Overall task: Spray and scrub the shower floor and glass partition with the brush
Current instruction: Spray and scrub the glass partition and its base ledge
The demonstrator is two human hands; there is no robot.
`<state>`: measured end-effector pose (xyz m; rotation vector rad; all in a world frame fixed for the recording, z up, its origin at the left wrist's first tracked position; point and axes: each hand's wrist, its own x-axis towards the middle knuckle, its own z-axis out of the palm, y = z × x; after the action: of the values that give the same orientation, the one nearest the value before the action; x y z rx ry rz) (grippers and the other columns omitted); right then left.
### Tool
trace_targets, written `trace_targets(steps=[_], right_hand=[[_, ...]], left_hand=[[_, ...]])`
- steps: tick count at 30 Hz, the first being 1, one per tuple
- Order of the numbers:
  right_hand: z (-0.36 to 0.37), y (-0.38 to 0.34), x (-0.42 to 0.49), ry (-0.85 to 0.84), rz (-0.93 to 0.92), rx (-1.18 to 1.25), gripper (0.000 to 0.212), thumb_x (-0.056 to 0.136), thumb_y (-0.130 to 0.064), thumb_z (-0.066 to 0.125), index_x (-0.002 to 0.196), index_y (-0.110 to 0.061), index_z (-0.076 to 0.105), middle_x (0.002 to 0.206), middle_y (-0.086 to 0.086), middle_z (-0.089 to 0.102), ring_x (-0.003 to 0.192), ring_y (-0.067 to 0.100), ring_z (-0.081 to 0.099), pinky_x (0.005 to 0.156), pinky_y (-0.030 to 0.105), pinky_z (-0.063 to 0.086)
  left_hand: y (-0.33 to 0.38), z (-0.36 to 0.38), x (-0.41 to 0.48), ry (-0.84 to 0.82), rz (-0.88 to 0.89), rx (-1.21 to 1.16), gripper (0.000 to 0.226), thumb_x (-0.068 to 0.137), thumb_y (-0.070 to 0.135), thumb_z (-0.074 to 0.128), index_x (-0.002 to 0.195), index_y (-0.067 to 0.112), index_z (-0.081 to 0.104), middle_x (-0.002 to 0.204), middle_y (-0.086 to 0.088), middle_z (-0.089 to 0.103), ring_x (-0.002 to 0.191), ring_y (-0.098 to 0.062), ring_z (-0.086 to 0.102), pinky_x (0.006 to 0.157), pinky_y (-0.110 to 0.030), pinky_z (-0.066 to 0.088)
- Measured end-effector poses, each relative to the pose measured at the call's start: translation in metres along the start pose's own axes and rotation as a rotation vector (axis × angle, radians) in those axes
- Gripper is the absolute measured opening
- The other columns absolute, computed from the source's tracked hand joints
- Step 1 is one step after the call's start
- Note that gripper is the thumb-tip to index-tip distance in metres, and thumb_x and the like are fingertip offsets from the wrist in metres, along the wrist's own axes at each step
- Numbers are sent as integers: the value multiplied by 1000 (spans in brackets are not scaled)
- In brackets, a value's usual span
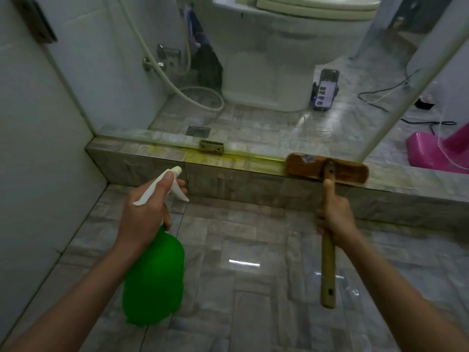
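— Two hands, both busy?
— Yes. The left hand (149, 207) is wrapped round the neck of a green spray bottle (154, 278), with a finger on the white trigger and the nozzle aimed towards the tiled ledge (142, 158). The right hand (335, 214) grips the wooden handle of the brush (304, 165), thumb laid along the top.
— Where is the brush head?
— It lies on top of the ledge, against the foot of the glass partition (253, 72), near the pane's right end. A yellow-green streak (236, 158) runs along the base of the glass to its left, past a small metal bracket (211, 147).
— And underfoot?
— Grey shower floor (241, 237), glossy, with a light reflecting off it.
— Beyond the glass?
— A drain (198, 131), a toilet (274, 59), a phone (326, 90) standing upright beside its base, and a pale hose (203, 97) looping down to the floor. Past the pane's right edge sit a pink plastic item (436, 151) and some cables (385, 97).
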<state>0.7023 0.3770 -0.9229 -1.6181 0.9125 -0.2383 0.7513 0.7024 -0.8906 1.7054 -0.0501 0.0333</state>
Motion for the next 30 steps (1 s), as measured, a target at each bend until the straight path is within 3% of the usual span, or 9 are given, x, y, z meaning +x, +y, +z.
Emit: trace_targets(steps=[2,4,7,11,14,18,22,27,30], right_hand=[[-20,7,5,98,2,40,52,94,-60,36,62,-19,39,49,2,34,31,14,35,37,23,32],[-2,10,2,86,7,61,54,94,-59,34,59,-19,40,48,4,35,34,17,36,39,25,34],[60,-6,-14,-89,-21,-50,58,94,-59,37,54,-17,44,45,3,42,41,20,42,47,31,38],[95,-25,-31,-319,36,6,51,94,-57,39,67,-15,42,49,1,39,34,14,37,37,22,32],[51,-15,-20,-217,45,1,52,92,-61,39,63,-18,39,44,-2,34,31,13,32,35,20,29],[3,-4,-10,-11,64,91,51,93,-61,37,64,-19,36,40,-5,28,29,11,29,35,20,28],[48,-6,-23,-82,46,69,51,94,-59,37,64,-18,36,44,-2,32,34,15,32,39,23,31],[126,-29,-43,-413,-9,-46,50,95,-57,37,67,-16,41,52,1,37,37,14,37,39,24,34],[109,-25,-42,-434,-16,-78,49,93,-60,38,69,-17,41,51,-1,33,33,11,34,35,21,30]], left_hand=[[3,2,0,-16,15,-10,29,100,46,51,84,42,76,97,6,79,44,-26,52,40,-21,42],[5,5,2,-15,35,-4,34,100,46,52,78,46,77,95,7,79,50,-32,55,40,-22,43],[8,10,5,-28,55,-14,32,99,49,52,81,49,78,96,5,79,51,-35,56,40,-22,43],[8,17,9,-30,54,-56,28,95,51,53,84,51,78,98,5,79,63,-55,60,37,-23,43],[5,14,11,-8,62,-69,30,94,52,51,79,54,77,96,9,79,72,-60,61,39,-24,44],[5,1,9,-18,60,-53,29,93,54,50,80,53,76,97,7,79,61,-52,60,40,-23,43],[0,-19,6,33,45,-30,26,98,49,50,90,42,74,97,5,79,35,-16,48,38,-18,40],[-2,-26,6,55,-1,8,26,105,40,49,98,34,73,91,11,78,35,-13,47,39,-19,41],[-4,-25,5,67,10,-1,25,101,44,53,88,47,75,92,7,79,47,-31,54,40,-21,42]])
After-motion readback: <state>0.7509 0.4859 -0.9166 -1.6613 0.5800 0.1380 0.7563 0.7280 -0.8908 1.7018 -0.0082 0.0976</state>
